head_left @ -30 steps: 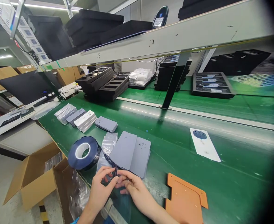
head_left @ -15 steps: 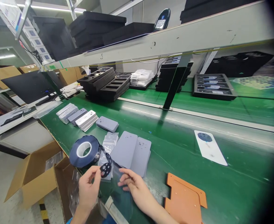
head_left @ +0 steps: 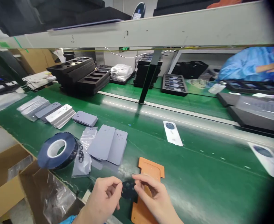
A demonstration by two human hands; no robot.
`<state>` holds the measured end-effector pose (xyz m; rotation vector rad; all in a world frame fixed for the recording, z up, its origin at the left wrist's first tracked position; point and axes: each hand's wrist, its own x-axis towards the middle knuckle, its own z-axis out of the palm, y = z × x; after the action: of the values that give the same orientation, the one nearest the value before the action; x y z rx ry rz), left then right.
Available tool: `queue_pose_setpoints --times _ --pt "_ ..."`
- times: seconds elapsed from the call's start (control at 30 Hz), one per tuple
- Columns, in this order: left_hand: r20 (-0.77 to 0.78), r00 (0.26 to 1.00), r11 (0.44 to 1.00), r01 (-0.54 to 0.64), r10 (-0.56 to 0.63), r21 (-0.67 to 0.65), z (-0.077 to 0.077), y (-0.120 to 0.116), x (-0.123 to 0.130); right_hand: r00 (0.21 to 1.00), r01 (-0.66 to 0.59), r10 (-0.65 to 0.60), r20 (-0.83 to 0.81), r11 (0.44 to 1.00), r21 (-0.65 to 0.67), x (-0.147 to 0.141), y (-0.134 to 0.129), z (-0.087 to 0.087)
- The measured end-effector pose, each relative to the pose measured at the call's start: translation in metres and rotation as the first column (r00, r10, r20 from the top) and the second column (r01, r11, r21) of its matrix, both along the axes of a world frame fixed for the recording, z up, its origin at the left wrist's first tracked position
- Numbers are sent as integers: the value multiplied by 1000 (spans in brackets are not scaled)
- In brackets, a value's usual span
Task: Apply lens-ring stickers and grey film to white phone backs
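Observation:
Between my hands is a dark round camera-lens sticker [head_left: 128, 190] with holes in it. My left hand [head_left: 105, 196] pinches its left edge. The thumb and finger of my right hand [head_left: 153, 194] are closed on its right edge. Partly under my right hand lies an orange fixture plate [head_left: 151, 169]. To the left stands a blue sticker roll [head_left: 45, 153] with a white core, its loose strip [head_left: 81, 154] hanging over clear plastic bags [head_left: 82, 166]. Grey phone-shaped sheets [head_left: 104, 141] lie beyond my left hand.
Stacks of grey and white sheets [head_left: 60, 115] sit at the back left. White panels with dark circles [head_left: 174, 137] lie to the right. Black trays [head_left: 90, 82] stand behind, under a shelf beam [head_left: 99, 37]. Open cardboard boxes [head_left: 4, 193] are at lower left. A blue-sleeved person [head_left: 241, 65] works across.
My view has turned right, bringing another person in. Both hands have moved away from the roll to the orange plate. My right hand has closed on the sticker, which is now apart from the strip.

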<state>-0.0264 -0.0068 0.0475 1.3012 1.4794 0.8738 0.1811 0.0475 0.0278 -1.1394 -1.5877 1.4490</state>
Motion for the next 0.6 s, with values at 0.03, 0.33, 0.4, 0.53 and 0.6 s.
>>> queue_pose_setpoints --times 0.03,0.33,0.4,0.53,0.6 --pt "-19 999 999 31 -31 10 -3 1 7 998 38 -39 40 999 21 11 -2 -4" --pt "-355 932 920 197 -68 340 -36 29 47 836 429 -471 282 881 200 58 17 -43" --pt "-391 915 902 246 -95 355 -43 34 51 834 407 -463 301 884 231 58 18 -47" --pt "-438 890 868 311 -123 387 -51 36 54 836 372 -448 317 887 275 54 16 -49" --pt "-463 876 856 339 -136 390 -51 35 54 833 363 -448 325 885 290 53 15 -48"
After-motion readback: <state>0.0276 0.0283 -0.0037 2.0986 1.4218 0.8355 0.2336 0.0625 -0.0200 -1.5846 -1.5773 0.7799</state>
